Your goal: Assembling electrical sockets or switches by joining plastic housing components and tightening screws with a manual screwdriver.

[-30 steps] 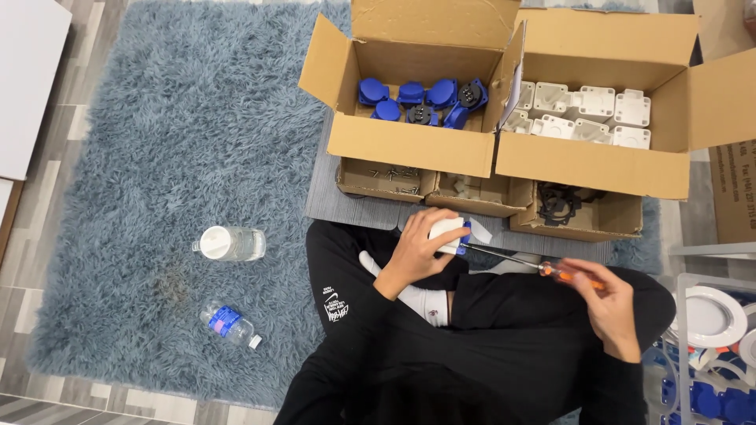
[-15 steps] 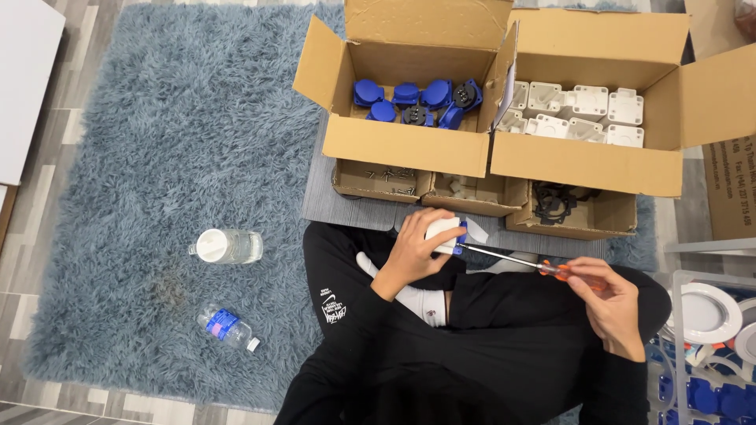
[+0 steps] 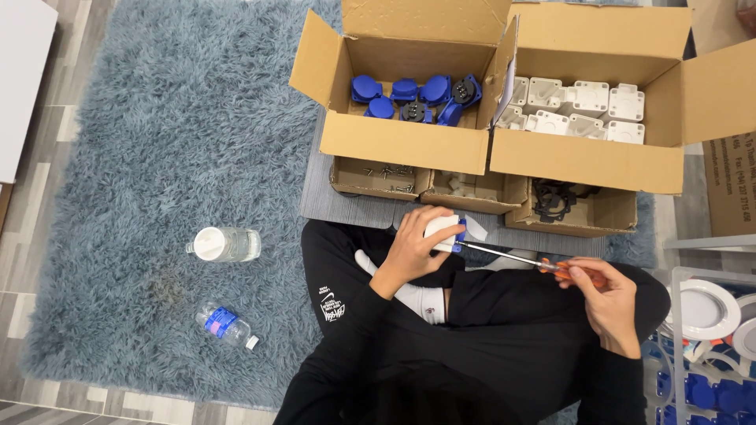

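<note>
Blue shag rug point(image 3: 142, 157) is spread beneath open cardboard boxes point(image 3: 409, 142) of blue and white parts. A screw is judged as being driven into the white-and-blue socket part point(image 3: 446, 233), held above the lap. The left hand point(image 3: 413, 250) is closed around it, while the right hand point(image 3: 606, 303) is wrapped on the orange-handled screwdriver point(image 3: 543, 264). Steady alignment of the tip is called for next.

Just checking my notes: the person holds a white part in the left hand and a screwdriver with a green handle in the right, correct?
Not quite. The head view shows the screwdriver in the right hand has an orange handle, not green. The left hand does hold the white part.
</note>
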